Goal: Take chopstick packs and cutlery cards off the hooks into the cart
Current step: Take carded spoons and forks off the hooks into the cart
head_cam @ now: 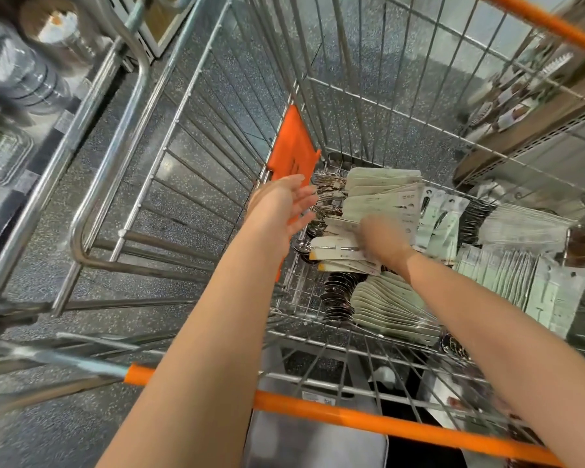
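While both arms reach down into the cart (352, 106), the left hand (293, 206) hangs over the cards with fingers straight and spread, a wide grip holding nothing, just beside the orange flap (293, 146) at the far wall

right hand (384, 241) is motion-blurred and lies on top of a bundle of cutlery cards (338, 253) near the middle of the cart floor. fingers look bent down onto the cards but I cannot tell whether that grip is closed round them or only pressing

where the stock is: carded cutlery sits in fanned stacks on the cart bottom. fork cards (382, 194) at the far end with the tines pointing left, spoon cards (385, 305) nearer the handle bar (368, 423) with bowls to the left, and slim pale packs (507, 282) standing on edge along the right side. those could be the chopstick packs, too blurred to confirm. hooks are not clearly in view; some display stuff at upper right (520, 92), smeared

why this layout, my read: same-type cards kept together and overlapped like shingles so they nest flat and don't slide through the wire. right hand seems to be seating the latest bundle in the gap between the fork and spoon stacks, left poised to square the edge

risk: stacks lean loose, a nudge could fan them out
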`<state>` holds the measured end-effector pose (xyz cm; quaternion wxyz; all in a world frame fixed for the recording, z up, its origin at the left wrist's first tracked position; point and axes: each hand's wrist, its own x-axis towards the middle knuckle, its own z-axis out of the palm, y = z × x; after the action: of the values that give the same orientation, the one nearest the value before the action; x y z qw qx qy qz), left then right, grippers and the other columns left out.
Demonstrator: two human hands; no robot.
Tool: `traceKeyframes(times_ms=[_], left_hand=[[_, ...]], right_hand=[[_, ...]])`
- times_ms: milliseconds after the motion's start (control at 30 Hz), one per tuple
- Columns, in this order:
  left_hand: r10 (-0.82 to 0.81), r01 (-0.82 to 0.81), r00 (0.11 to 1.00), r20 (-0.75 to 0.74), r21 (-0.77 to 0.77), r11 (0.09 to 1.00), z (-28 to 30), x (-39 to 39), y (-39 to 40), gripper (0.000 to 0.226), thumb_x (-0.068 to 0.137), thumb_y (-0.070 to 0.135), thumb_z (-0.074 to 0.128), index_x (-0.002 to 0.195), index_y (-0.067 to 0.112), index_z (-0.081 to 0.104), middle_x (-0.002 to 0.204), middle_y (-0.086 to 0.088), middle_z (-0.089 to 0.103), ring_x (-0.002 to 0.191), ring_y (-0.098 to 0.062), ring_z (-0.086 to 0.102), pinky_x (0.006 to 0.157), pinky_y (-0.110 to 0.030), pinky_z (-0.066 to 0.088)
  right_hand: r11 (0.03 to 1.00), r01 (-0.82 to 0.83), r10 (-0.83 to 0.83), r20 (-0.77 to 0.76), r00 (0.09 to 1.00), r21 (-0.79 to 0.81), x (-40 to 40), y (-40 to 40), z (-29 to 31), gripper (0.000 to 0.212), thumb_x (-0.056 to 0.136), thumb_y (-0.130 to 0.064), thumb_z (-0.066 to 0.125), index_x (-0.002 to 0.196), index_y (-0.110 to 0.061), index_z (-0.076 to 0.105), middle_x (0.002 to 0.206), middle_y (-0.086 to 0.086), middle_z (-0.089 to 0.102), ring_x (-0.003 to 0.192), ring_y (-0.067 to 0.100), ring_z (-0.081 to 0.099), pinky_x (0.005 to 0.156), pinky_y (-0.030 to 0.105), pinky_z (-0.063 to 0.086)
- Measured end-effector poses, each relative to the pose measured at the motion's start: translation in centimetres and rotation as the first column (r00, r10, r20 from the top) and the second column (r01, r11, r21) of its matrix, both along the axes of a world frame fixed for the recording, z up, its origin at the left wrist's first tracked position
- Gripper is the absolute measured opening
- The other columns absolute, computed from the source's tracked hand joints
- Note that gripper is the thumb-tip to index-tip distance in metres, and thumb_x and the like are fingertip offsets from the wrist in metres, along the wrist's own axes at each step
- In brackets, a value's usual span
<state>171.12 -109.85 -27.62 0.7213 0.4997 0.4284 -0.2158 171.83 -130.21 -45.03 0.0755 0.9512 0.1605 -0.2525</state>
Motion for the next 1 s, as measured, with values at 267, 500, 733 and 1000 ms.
traceKeyframes(times_ms=[267, 500, 733, 1000], left_hand=[[-0.065, 0.082, 0.989, -0.13, 0.132, 0.988, -0.2, -0.1, -1.1, 0.03, 0.099, 0.023, 0.049, 0.124, 0.007, 0.054, 0.098, -0.003, 0.058, 0.096, -0.018, 0.055, 0.091, -0.035, 0.048], [-0.216, 0.113, 0.956, -0.2, -0.43, 0.896, 3.6, -3.4, -1.7, 0.071, 0.093, 0.064, 0.037, 0.137, 0.01, 0.047, 0.146, -0.018, 0.041, 0.132, -0.036, 0.041, 0.102, -0.059, 0.037], [-0.585, 0.434, 0.788, 0.191, -0.847, 0.308, 15.2, -7.9, -3.0, 0.089, 0.086, 0.073, 0.044, 0.131, -0.003, 0.056, 0.133, -0.029, 0.054, 0.115, -0.044, 0.058, 0.087, -0.062, 0.049], [-0.649, 0.78, 0.624, 0.435, -0.384, 0.493, 22.0, -14.6, -8.8, 0.034, 0.085, 0.028, 0.06, 0.111, 0.007, 0.057, 0.086, -0.015, 0.072, 0.059, -0.016, 0.066, 0.03, -0.013, 0.03]], right_hand=[[0.982, 0.109, -0.123, 0.088, 0.988, 0.155, -0.3, -2.2, 7.4, 0.023, 0.096, -0.007, 0.048, 0.117, -0.007, 0.057, 0.112, 0.008, 0.057, 0.094, 0.025, 0.057, 0.072, 0.032, 0.049], [0.914, -0.205, -0.031, 0.565, 0.825, 0.35, -6.1, -5.4, 22.6, 0.043, 0.073, 0.016, 0.05, 0.108, -0.002, 0.068, 0.099, 0.013, 0.071, 0.085, 0.028, 0.07, 0.059, 0.037, 0.06], [0.856, -0.508, 0.271, 0.756, 0.596, 0.094, -11.5, -6.8, 36.4, 0.027, 0.089, 0.004, 0.058, 0.113, -0.006, 0.066, 0.107, 0.012, 0.07, 0.099, 0.029, 0.064, 0.086, 0.042, 0.054], [0.912, -0.408, 0.179, 0.856, 0.485, 0.04, -18.1, -10.4, 41.2, 0.05, 0.082, 0.009, 0.064, 0.124, -0.017, 0.054, 0.126, 0.015, 0.048, 0.115, 0.033, 0.05, 0.105, 0.046, 0.039]])
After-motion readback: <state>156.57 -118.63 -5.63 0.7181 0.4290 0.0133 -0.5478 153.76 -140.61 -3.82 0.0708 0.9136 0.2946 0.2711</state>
